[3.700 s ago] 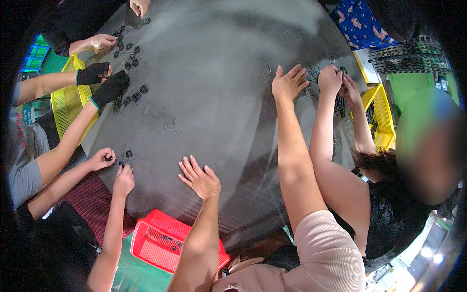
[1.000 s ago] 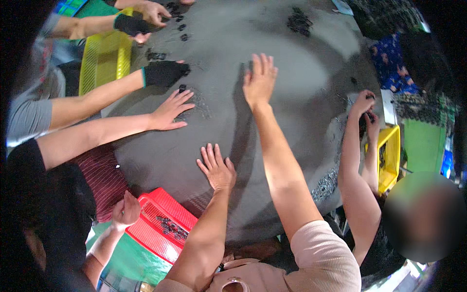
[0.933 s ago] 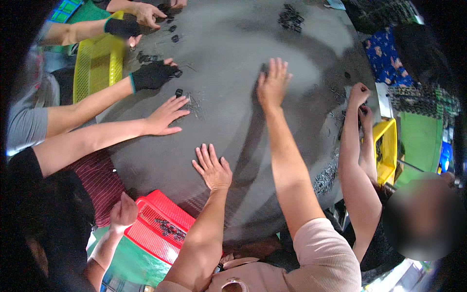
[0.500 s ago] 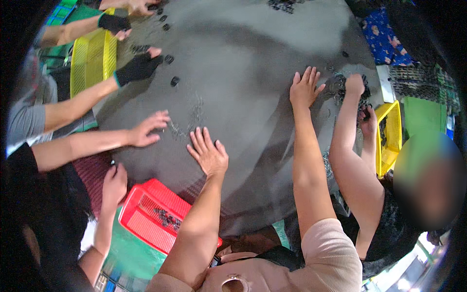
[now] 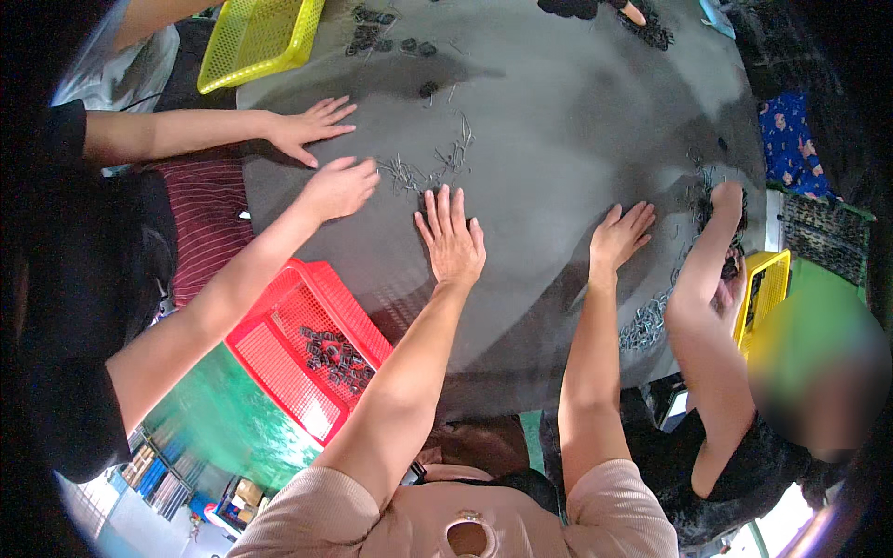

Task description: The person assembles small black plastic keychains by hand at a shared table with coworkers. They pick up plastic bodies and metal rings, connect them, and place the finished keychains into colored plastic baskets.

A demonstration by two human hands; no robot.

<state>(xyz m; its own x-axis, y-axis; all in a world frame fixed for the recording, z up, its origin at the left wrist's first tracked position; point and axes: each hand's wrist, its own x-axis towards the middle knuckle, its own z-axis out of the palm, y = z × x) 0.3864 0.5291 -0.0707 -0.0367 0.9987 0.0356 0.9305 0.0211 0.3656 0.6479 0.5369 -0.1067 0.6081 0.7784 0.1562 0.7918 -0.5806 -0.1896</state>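
My left hand (image 5: 451, 244) lies on the grey tabletop (image 5: 530, 307) with fingers stretched out and nothing held. Just beyond its fingertips is a loose scatter of thin dark strips (image 5: 409, 174). To the right, my right hand (image 5: 621, 238) is also open, its fingers spread on or just over the tabletop. It is apart from a dark heap of strips and small pieces (image 5: 702, 191) beside a co-worker. A lighter pile of thin scraps (image 5: 644, 324) sits near the right edge of the table, beyond my right forearm.
A red basket (image 5: 244, 337) holding small black parts stands left of my left forearm. A left co-worker's hands (image 5: 339, 189) reach beside the strips. At right, another co-worker's hand (image 5: 727, 197) works near a yellow basket (image 5: 779, 270). Another yellow basket (image 5: 212, 70) stands far left.
The view has turned, shifting the whole scene. The left co-worker's nearer hand has come from beside the red basket onto the table by the strips. My hands stay open.
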